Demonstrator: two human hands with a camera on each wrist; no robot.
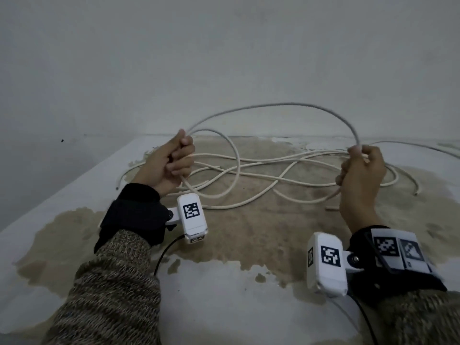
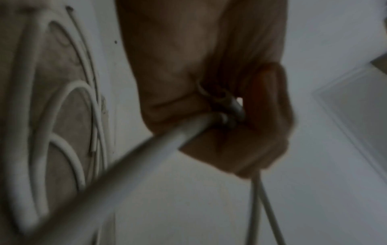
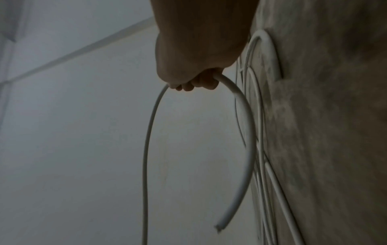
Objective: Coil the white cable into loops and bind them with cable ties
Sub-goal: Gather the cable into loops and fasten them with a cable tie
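Observation:
A long white cable point(image 1: 249, 170) sprawls in tangled curves over a stained floor. My left hand point(image 1: 171, 161) grips the cable in a fist, with more than one strand passing through it point(image 2: 228, 114). My right hand point(image 1: 361, 170) holds the cable too, fingers curled round it point(image 3: 196, 82). Between the two hands a raised arc of cable point(image 1: 286, 105) spans the air. In the right wrist view a short cut end point(image 3: 220, 228) curves down from the fist. No cable ties show in any view.
The floor is white with a large brown worn patch point(image 1: 249, 232). A pale wall point(image 1: 224, 58) rises just behind the cable. Loose cable ends lie at the left point(image 1: 117, 188) and right point(image 1: 415, 193). Black leads run from both wrist cameras.

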